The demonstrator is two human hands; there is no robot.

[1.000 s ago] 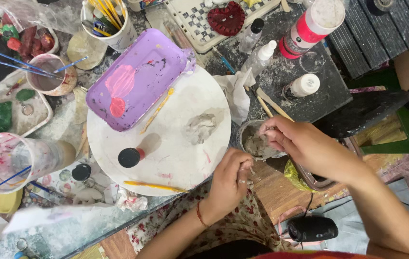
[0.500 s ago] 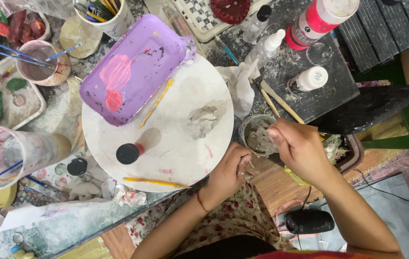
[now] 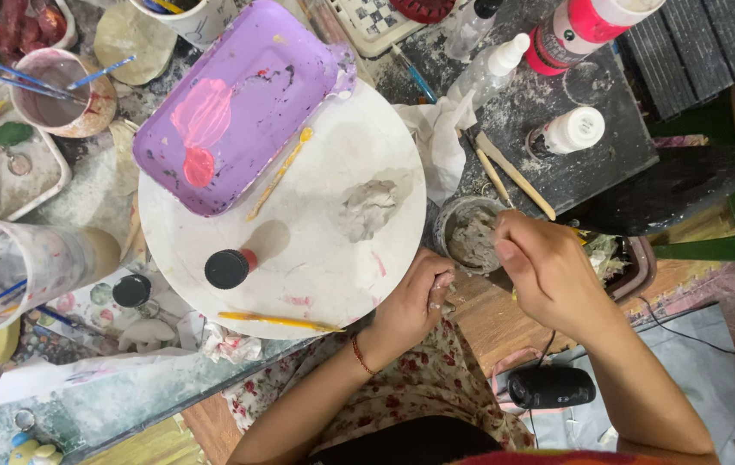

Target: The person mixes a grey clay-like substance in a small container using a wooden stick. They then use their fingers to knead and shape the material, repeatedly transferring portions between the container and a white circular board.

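Observation:
My right hand (image 3: 544, 267) hovers with bent fingers at the rim of a small round cup of grey paste (image 3: 468, 232); whether it grips anything I cannot tell. My left hand (image 3: 419, 297) is curled at the near edge of the round white board (image 3: 316, 258), fingers pinched on something small and pale. On the board lie a lump of grey clay (image 3: 369, 207), a purple tray (image 3: 238, 103) smeared with pink paint, a small bottle with a black cap (image 3: 230, 267) and a yellow brush (image 3: 277, 321).
Left of the board stand cups with brushes (image 3: 53, 86) and a clear plastic cup (image 3: 14, 267). Behind the paste cup are wooden sticks (image 3: 514, 176), white squeeze bottles (image 3: 570, 129), a pink paint bottle (image 3: 583, 30) and a crumpled tissue (image 3: 441, 138). A black cylinder (image 3: 553, 387) lies below.
The view has shifted slightly. My right hand has stayed at the paste cup and my left hand has kept to the board's near edge, with only small finger movements.

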